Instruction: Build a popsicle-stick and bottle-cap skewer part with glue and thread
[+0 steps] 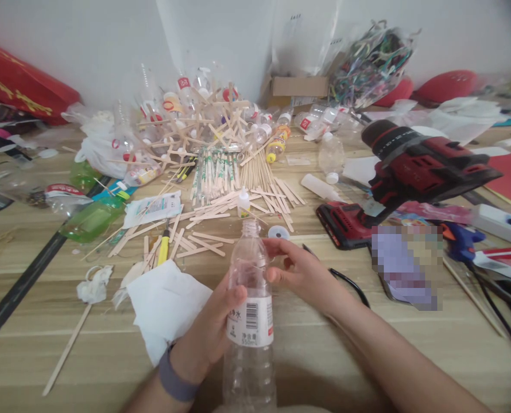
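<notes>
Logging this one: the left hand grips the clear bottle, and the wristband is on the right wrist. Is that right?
Not quite: the head view shows the wristband on the left, not the right. The left hand does grip the clear bottle.

Bottle (249, 367): glossy plastic (ribbed lower down); sticks (206, 245): matt wood; tissue (169, 304): matt paper

1 held clear btl (249, 367); 2 green btls (92, 221); 1 pwr drill (414, 163); 1 glue gun (460, 241); 1 cardbd box (299, 86); dozens of wood sticks (215, 237)
</notes>
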A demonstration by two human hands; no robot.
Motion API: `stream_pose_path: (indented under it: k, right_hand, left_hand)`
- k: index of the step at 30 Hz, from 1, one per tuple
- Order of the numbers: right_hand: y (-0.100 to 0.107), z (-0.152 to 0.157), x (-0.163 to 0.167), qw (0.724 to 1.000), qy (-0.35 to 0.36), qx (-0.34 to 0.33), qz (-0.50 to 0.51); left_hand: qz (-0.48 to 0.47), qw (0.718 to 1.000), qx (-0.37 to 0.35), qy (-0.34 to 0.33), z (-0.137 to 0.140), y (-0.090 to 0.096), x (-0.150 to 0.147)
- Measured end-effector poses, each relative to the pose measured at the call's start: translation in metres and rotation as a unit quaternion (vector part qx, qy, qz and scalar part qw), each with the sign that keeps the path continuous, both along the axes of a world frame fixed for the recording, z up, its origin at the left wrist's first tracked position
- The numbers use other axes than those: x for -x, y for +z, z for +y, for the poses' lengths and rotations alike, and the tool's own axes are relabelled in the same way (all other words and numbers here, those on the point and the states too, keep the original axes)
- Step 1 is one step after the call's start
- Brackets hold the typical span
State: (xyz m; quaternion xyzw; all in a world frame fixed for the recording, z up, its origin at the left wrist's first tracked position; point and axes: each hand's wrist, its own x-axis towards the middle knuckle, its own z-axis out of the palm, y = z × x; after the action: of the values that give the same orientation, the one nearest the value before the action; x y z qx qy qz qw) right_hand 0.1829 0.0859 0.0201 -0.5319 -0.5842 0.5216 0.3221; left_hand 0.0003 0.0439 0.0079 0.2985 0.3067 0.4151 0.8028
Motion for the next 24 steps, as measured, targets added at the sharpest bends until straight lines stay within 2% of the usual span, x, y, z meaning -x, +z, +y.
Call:
stream_pose_path:
  k: [3, 7, 9, 12, 14, 16, 17, 19, 21, 24]
  right_hand:
    - [0.001, -0.003, 0.004, 1.000, 0.005, 0.022, 0.021]
    - [0.000, -0.010, 0.014, 0.986, 0.039, 0.090, 0.136]
    - [-0.003, -0.014, 0.019, 0.980, 0.048, 0.094, 0.166]
    - [-0.006, -0.017, 0.023, 0.985, 0.052, 0.072, 0.149]
    - [-0.007, -0.014, 0.019, 0.994, 0.048, 0.012, 0.097]
    - [-0.005, -0.006, 0.010, 0.993, 0.023, -0.112, -0.016]
    - [-0.003, 0.000, 0.004, 0.978, 0.000, -0.186, -0.093]
    - [-0.001, 0.013, -0.008, 0.914, 0.003, -0.297, -0.276]
    - [-0.001, 0.024, -0.018, 0.893, 0.041, -0.307, -0.327]
    - [-0.003, 0.033, -0.025, 0.872, 0.123, -0.287, -0.378]
  left_hand:
    - [0.008, 1.000, -0.002, 0.009, -0.002, 0.001, 0.001]
    - [0.006, 1.000, -0.014, 0.015, -0.004, -0.003, 0.001]
    - [-0.009, 1.000, -0.003, 0.022, -0.005, -0.005, 0.000]
    - [-0.030, 0.998, 0.031, 0.046, -0.006, -0.005, -0.002]
    - [-0.048, 0.996, 0.060, 0.047, -0.007, -0.003, -0.003]
    - [-0.075, 0.993, 0.081, 0.038, -0.006, -0.001, -0.003]
    - [-0.088, 0.992, 0.083, 0.037, -0.006, -0.001, -0.003]
    - [-0.111, 0.990, 0.073, 0.040, -0.005, 0.000, -0.002]
    - [-0.126, 0.989, 0.065, 0.042, -0.004, 0.000, -0.001]
    - [-0.145, 0.987, 0.060, 0.037, -0.002, 0.000, 0.000]
